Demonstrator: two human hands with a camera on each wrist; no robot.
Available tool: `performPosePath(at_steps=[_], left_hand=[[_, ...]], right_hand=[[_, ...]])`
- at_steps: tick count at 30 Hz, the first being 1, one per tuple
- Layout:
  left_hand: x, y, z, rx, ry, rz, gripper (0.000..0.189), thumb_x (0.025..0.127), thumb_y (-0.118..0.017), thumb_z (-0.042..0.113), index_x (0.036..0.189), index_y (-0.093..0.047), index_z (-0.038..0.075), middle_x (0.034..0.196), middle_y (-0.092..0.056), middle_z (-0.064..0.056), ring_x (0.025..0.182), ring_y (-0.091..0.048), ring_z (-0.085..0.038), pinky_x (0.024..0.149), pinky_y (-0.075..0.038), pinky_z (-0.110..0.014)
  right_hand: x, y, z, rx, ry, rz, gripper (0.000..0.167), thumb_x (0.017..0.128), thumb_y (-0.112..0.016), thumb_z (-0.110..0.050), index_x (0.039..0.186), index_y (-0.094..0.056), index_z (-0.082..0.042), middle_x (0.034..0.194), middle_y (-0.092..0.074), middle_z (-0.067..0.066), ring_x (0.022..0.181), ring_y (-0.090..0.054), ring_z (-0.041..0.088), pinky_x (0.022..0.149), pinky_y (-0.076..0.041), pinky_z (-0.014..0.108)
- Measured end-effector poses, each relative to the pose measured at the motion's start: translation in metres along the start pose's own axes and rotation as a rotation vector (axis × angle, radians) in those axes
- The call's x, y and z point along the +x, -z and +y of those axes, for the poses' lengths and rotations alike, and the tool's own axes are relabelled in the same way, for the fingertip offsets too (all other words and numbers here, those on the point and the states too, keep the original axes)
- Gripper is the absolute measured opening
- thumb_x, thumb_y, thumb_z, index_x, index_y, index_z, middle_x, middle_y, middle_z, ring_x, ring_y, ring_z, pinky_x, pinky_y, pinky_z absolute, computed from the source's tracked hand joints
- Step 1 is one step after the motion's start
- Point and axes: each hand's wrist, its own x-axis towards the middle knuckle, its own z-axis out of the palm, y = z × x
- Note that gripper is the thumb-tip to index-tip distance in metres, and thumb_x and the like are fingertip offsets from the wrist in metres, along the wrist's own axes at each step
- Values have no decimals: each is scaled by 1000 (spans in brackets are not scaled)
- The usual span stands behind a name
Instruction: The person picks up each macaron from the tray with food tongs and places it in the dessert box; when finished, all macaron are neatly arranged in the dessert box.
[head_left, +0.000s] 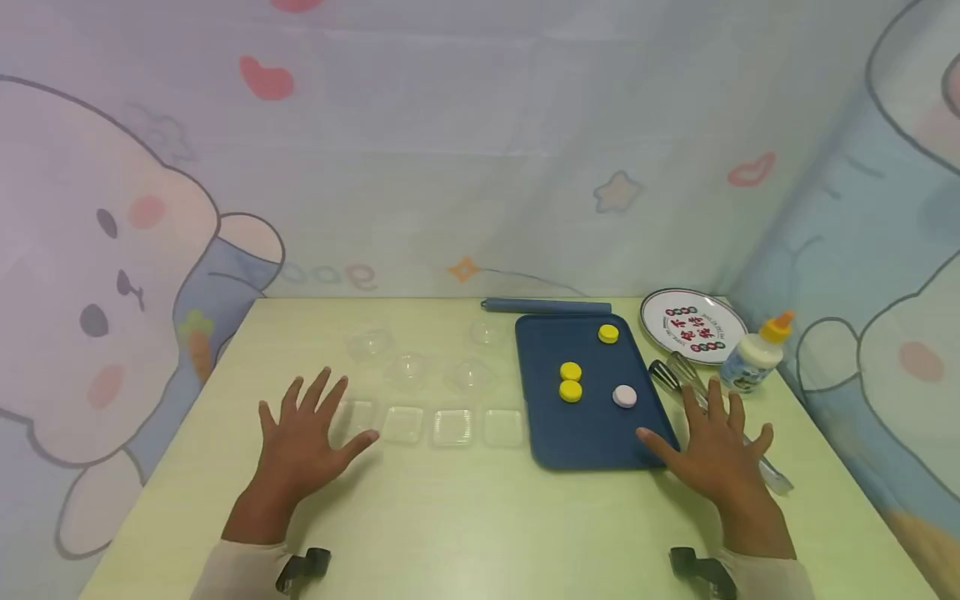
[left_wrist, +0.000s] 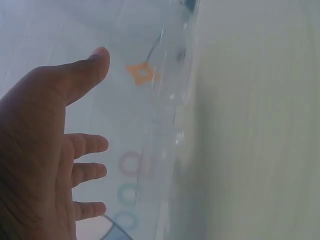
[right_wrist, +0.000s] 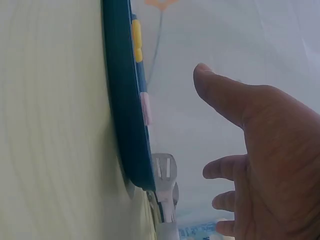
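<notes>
We see both hands bare and holding nothing: the left grip (head_left: 303, 442), lower left of centre in the head view, has its fingers spread, and so has the right grip (head_left: 712, 458) at lower right. Just beside the left thumb, four clear boxes (head_left: 452, 427) run in a row toward the centre, with four clear domes (head_left: 408, 368) behind. Near the right thumb we find the blue tray (head_left: 592, 437), right of centre, bearing three yellow caps (head_left: 571, 391) and one pale cap (head_left: 624, 397). Utensils (head_left: 664, 377) lie partly hidden behind the right grip. Farther out on the tabletop (head_left: 480, 533), toward the upper right, are a plate (head_left: 660, 327), a bottle (head_left: 750, 362) and a rod (head_left: 547, 306).
</notes>
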Motion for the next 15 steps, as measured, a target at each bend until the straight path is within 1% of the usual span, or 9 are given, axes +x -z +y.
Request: performPosePath(at_steps=[3, 7, 10, 15], left_hand=[[2, -2, 8, -13, -44, 16, 96, 97, -65, 74, 169, -40, 16, 180, -29, -14, 164, -20, -54, 119, -6, -93], [8, -9, 24, -14, -123, 26, 92, 96, -67, 72, 167, -46, 19, 178, -36, -8, 164, -26, -49, 122, -10, -91], [11, -14, 38, -14, -182, 14, 90, 95, -67, 73, 165, -49, 20, 177, -40, -4, 163, -31, -46, 123, -12, -89], [20, -20, 58, -29, -276, -9, 89, 94, -69, 71, 166, -47, 23, 175, -43, -2, 163, -34, -43, 125, -13, -87]], right_hand=[[4, 1, -3, -4, 12, -9, 117, 95, -56, -85, 174, -20, -8, 181, 0, 33, 162, -2, 65, 106, -1, 99], [7, 3, -3, -12, 33, -10, 114, 95, -57, -83, 173, -24, -7, 180, -5, 33, 161, -6, 65, 106, -4, 99], [9, 5, 0, -1, 45, -13, 110, 97, -58, -81, 172, -26, -7, 179, -7, 33, 161, -7, 65, 106, -6, 99], [14, 7, 8, 35, 60, 7, 103, 99, -61, -75, 169, -33, -6, 177, -14, 36, 159, -11, 65, 105, -10, 98]])
